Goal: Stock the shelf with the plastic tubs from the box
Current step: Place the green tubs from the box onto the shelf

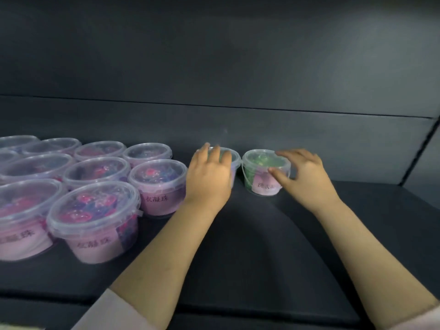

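Observation:
Two small clear-lidded plastic tubs stand side by side near the back of the dark shelf (250,253). My left hand (209,177) covers the left tub (235,158), with fingers curled over its lid; most of that tub is hidden. The right tub (258,169) holds green beads and has a pink label. My right hand (304,177) grips it from the right, thumb on the label and fingers over the lid rim. Both hands are slightly blurred.
Several pink-labelled tubs of pink and purple beads (95,222) stand in rows on the shelf's left half, the nearest one (157,186) just left of my left hand. The shelf's back wall (238,129) rises close behind the two tubs. No box is in view.

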Available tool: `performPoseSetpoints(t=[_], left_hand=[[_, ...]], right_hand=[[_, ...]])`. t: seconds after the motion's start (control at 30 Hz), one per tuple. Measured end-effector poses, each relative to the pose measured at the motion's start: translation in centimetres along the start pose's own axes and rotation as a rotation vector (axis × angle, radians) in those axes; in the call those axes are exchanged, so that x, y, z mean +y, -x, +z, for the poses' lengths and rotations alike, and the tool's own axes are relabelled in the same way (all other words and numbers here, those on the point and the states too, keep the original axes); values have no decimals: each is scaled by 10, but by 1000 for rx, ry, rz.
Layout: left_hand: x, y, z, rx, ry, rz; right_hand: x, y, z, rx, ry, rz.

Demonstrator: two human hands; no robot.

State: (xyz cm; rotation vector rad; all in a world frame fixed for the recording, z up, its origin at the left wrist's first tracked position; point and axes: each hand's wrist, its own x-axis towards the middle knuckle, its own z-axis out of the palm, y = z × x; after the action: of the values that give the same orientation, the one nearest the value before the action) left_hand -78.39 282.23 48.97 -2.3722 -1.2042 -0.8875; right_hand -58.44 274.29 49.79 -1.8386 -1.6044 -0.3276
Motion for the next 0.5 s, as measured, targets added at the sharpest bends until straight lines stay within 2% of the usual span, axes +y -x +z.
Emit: performPoseSetpoints(t=[0.13, 0.33, 0.5], left_hand=[[9, 9, -36, 84, 132, 57], [5, 83, -110, 237, 346, 209], [-13, 173, -133, 243, 469, 284]], right_hand=[[-34, 35, -49, 109, 28, 50], [-101, 142, -107, 230, 184, 176], [-148, 260, -102, 304, 184, 438]])
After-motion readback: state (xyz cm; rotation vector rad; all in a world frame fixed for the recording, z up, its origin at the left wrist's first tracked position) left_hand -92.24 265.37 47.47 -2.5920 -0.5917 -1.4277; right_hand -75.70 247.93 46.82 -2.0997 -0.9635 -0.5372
